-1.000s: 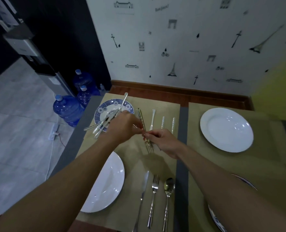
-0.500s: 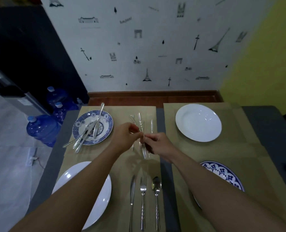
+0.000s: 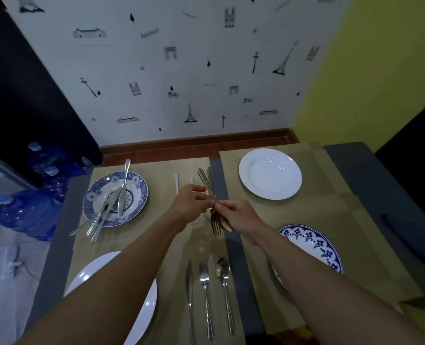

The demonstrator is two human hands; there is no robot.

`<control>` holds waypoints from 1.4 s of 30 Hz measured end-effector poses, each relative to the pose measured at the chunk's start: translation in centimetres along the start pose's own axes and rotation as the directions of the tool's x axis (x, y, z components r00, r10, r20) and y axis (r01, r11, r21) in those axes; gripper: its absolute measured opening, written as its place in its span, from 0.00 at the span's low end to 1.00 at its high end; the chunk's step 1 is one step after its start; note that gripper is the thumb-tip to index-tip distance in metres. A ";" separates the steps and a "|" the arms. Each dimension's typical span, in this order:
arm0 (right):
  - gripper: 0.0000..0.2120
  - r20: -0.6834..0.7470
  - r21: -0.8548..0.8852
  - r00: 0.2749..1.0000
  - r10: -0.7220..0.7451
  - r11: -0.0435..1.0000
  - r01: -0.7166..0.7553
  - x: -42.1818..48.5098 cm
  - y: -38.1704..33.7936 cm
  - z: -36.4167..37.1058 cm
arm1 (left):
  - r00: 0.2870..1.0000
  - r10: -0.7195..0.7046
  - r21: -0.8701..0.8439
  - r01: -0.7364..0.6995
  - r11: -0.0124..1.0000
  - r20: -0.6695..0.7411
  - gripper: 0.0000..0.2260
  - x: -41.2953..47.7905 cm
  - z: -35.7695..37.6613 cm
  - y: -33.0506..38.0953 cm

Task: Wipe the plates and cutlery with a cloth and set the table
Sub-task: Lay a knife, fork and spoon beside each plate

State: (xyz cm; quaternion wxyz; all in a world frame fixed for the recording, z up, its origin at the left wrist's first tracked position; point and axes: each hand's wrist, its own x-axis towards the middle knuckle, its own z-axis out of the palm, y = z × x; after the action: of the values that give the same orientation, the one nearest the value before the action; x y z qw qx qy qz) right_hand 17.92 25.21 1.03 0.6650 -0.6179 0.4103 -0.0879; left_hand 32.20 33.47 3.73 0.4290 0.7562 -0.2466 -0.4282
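Observation:
My right hand grips a small bundle of cutlery above the table's middle, handles pointing away, a fork's tines hanging below the fingers. My left hand meets it from the left and pinches the same bundle at mid-length. A blue patterned plate at the far left carries several more pieces of cutlery. A knife, fork and spoon lie side by side near me, right of a white plate. Two more pieces lie on the mat beyond my left hand. No cloth is visible.
A white plate sits on the far right placemat; a blue patterned plate lies nearer, partly under my right forearm. Blue water bottles stand on the floor left of the table. The wall runs close behind the table.
The view has swung right and back. Both hands stayed joined on the bundle and drifted slightly right, above the gap between the mats; the bundle now tilts with its handles leaning left.

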 end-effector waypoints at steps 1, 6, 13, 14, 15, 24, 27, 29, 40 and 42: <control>0.11 -0.005 -0.012 1.000 -0.010 1.000 0.010 -0.1 -0.1 -0.3 | 1.000 -0.010 -0.009 0.010 1.000 0.007 0.21 0.1 0.2 0.1; 0.10 -0.050 -0.051 0.998 -0.042 0.998 0.039 0.0 -0.3 -2.7 | 1.000 0.004 0.041 -0.004 0.999 0.001 0.16 0.8 1.8 1.0; 0.11 -0.115 -0.072 0.992 -0.061 0.996 0.052 1.3 0.7 -8.9 | 0.998 0.016 0.045 -0.013 0.999 -0.056 0.08 2.2 5.6 2.5; 0.12 -0.110 -0.082 0.992 -0.058 0.995 0.049 1.5 0.8 -10.0 | 0.998 0.007 0.040 -0.005 0.999 -0.066 0.08 2.5 6.4 2.7; 0.12 -0.105 -0.092 0.993 -0.052 0.995 0.043 1.7 1.0 -11.2 | 0.997 0.001 0.030 0.001 1.000 -0.074 0.07 2.9 7.4 2.9; 0.13 -0.240 -0.201 0.971 -0.014 0.979 -0.035 4.7 4.3 -23.2 | 0.997 -0.023 -0.015 0.022 1.000 -0.078 0.03 8.5 17.7 5.5; 0.14 -0.300 -0.221 0.954 0.010 0.972 -0.080 5.9 5.2 -27.2 | 0.998 -0.048 -0.027 0.047 0.999 -0.038 0.06 10.5 21.6 6.9; 0.14 -0.334 -0.242 0.942 0.025 0.964 -0.111 6.8 6.1 -29.9 | 0.999 -0.051 -0.023 0.050 0.998 -0.018 0.07 12.0 24.1 7.8; 0.12 -0.420 -0.231 0.906 0.052 0.959 -0.162 13.6 9.6 -39.5 | 0.994 -0.103 0.029 0.102 0.994 0.031 0.05 20.7 35.4 10.6; 0.12 -0.427 -0.227 0.903 0.048 0.961 -0.159 14.5 9.7 -40.4 | 0.994 -0.108 0.096 0.106 0.990 0.026 0.03 21.9 36.9 10.7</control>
State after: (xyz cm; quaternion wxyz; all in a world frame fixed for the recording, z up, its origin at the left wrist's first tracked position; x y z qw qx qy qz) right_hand -2.87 -11.98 -9.94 0.4799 -0.6426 0.5834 -0.1284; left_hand 11.64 -4.30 -6.41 0.3653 0.7811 -0.2323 -0.4500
